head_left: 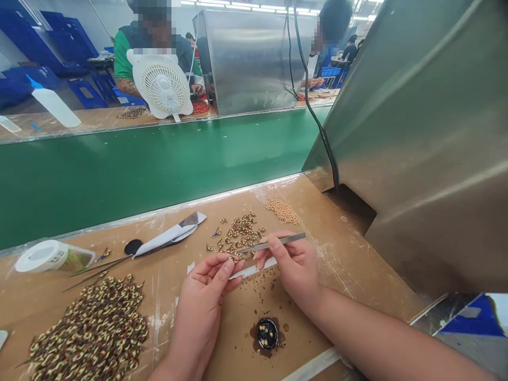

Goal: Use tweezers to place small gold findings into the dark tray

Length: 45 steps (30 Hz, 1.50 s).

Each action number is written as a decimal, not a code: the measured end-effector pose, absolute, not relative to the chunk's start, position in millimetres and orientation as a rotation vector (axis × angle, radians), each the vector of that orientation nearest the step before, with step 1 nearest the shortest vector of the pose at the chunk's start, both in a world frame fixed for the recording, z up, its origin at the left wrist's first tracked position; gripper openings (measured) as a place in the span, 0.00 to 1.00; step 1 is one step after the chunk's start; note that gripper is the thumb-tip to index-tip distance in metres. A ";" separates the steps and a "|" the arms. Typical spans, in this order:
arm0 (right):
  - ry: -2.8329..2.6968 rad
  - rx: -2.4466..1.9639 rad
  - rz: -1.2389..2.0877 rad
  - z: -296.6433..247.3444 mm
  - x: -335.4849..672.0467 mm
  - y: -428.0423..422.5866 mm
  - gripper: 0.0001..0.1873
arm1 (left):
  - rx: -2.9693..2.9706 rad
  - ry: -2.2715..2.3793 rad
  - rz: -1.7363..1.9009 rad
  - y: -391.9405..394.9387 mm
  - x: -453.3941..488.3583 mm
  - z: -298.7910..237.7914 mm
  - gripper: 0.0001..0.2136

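My left hand (208,291) pinches a small brown-and-cream piece between thumb and index finger; the fingers hide most of it. In my right hand (296,267) is a pair of metal tweezers (280,242), gripped near the middle with the tips pointing left, just above the left fingertips. Beyond the hands lies a loose group of small patterned pieces (244,228). To its right is a patch of tiny tan beads (282,210). A black round cap (267,334) with some pale bits in it sits below my hands, ringed by a dark stain.
A large heap of patterned pieces (95,328) covers the left front. Behind it are a white-lidded tub (53,257) and a long-pointed tool with paper-wrapped handles (170,235). A green belt (159,164) runs behind the table. Metal housing (428,148) rises at right; people sit across.
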State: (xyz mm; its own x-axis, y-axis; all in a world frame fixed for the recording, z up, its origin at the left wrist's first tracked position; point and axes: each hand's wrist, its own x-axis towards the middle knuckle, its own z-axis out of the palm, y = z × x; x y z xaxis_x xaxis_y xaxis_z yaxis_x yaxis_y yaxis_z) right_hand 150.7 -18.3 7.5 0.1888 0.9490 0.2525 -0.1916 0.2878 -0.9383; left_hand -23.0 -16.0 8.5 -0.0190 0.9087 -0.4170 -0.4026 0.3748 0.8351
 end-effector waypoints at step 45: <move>-1.329 -0.848 0.853 14.9 159.8 -21.9 0.15 | 0.576 1.231 1.198 -20.4 -22.5 6.9 0.22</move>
State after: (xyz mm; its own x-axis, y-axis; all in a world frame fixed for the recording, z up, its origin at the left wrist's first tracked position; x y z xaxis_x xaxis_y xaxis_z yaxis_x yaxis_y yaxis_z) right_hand 159.8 -21.9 14.9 0.0528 0.8919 0.4490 -0.0363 0.4511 -0.8917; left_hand -22.5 -20.4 6.9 -0.1134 0.9097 -0.3995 -0.3744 0.3334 0.8653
